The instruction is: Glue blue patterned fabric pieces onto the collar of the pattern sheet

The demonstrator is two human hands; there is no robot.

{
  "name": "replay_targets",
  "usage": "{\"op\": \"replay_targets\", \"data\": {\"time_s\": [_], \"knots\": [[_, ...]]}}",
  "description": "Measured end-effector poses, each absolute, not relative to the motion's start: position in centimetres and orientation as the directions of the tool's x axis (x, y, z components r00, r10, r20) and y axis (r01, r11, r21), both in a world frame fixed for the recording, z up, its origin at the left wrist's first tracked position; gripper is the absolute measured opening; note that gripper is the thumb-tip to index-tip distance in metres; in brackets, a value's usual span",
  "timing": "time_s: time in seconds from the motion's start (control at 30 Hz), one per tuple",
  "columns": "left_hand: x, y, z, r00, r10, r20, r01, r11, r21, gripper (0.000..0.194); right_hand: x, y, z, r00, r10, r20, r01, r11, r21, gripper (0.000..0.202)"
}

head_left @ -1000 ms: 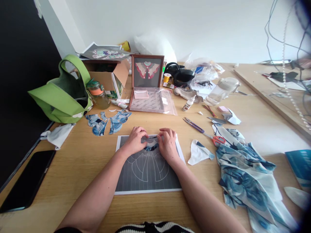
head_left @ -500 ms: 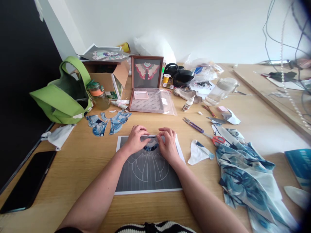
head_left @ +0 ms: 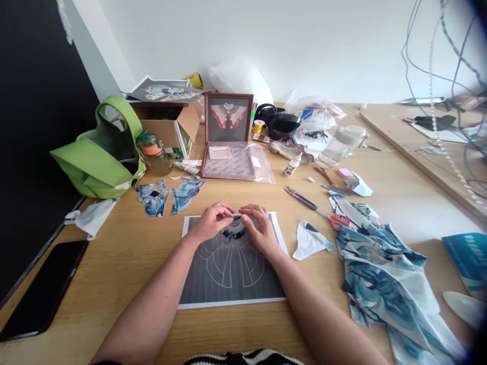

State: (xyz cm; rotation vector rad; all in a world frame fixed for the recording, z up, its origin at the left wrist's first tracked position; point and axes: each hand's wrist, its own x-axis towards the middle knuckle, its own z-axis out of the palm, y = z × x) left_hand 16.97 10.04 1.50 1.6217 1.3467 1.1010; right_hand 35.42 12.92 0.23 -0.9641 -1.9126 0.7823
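My left hand (head_left: 213, 222) and my right hand (head_left: 262, 228) meet over the top of a dark grey printed sheet (head_left: 213, 294) with a white-lined collar pattern. Pinched between their fingertips is a small blue fabric piece (head_left: 236, 217), partly hidden by the fingers. Just below it, a curved dark-blue fabric band (head_left: 233, 234) lies on the neckline of the pattern. Cut blue-and-white fabric pieces (head_left: 186, 195) lie beyond my left hand. To the right of the sheet is a white scrap with a blue edge (head_left: 310, 241).
Purple-handled snips (head_left: 302, 198) and orange-handled scissors (head_left: 338, 221) lie to the right, beside a crumpled blue floral cloth (head_left: 380, 274). A glue bottle (head_left: 292, 165) stands behind. A framed collar picture (head_left: 229, 119), a green bag (head_left: 95, 167) and a black phone (head_left: 43, 289) surround the work.
My fingertips have tilted the small fabric piece up, so more of its blue shows. The right thumb and fingers have shifted slightly left, and the view has shifted a little.
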Motion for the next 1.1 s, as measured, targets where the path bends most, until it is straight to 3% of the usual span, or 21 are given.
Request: {"op": "replay_targets", "data": {"time_s": [0.23, 0.37, 0.5, 0.8, 1.1], "knots": [[17.6, 9.9, 2.5, 0.02, 0.984, 0.176, 0.282, -0.175, 0.943, 0.006, 35.2, 12.5, 0.7, -0.289, 0.86, 0.42, 0.135, 0.471, -0.872, 0.013], [17.6, 9.6, 3.5, 0.031, 0.987, 0.16, 0.207, -0.163, 0.965, 0.014, 35.1, 12.3, 1.3, -0.283, 0.929, 0.24, -0.054, 0.234, -0.971, 0.021], [17.9, 9.2, 4.7, 0.068, 0.991, 0.116, 0.148, -0.125, 0.981, 0.022, 35.0, 12.1, 2.0, -0.327, 0.942, 0.073, -0.203, 0.006, -0.979, 0.029], [18.5, 9.2, 4.9, 0.035, 0.989, 0.146, 0.126, -0.149, 0.981, 0.024, 35.0, 11.8, 2.2, -0.35, 0.935, 0.053, -0.307, -0.061, -0.95, 0.03], [18.4, 8.5, 6.9, 0.034, 0.986, 0.162, 0.221, -0.166, 0.961, 0.021, 35.0, 12.3, 4.9, -0.423, 0.906, -0.01, -0.2, -0.104, -0.974, 0.031]]}}
